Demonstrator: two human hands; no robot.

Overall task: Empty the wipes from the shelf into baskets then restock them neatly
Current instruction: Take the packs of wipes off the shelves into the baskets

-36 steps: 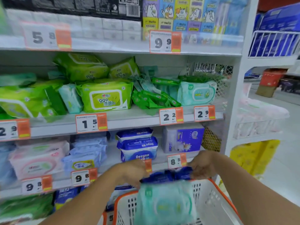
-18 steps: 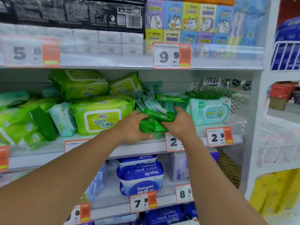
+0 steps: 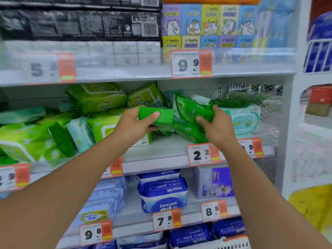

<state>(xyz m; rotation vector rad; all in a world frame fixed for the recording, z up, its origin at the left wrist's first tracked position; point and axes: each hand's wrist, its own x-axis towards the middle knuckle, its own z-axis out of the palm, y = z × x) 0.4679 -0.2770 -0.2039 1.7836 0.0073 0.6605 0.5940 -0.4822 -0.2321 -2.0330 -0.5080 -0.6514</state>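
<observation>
Both my hands are at the middle shelf (image 3: 161, 155) among the green wipes. My left hand (image 3: 133, 123) is shut on a small dark green wipes pack (image 3: 161, 116), thumb on top, lifted just off the shelf. My right hand (image 3: 218, 126) grips several thin green wipes packs (image 3: 193, 109), bunched and tilted upward. More thin green packs (image 3: 188, 132) lie under them on the shelf. Lime green wipes packs (image 3: 100, 97) are stacked at the left, and a pale mint pack (image 3: 246, 119) lies at the right end. The basket is out of view.
Blue and white wipes packs (image 3: 162, 191) and a purple box (image 3: 215, 182) fill the lower shelf. Price tags (image 3: 203, 155) line the shelf edges. A wire mesh panel (image 3: 265, 108) closes the shelf's right end. Tissue boxes (image 3: 206, 31) stand on the upper shelf.
My hands rose from the basket to the middle shelf, closed on the green packs there, and have now drawn apart, each lifting packs. The view tilted upward and the basket left the frame.
</observation>
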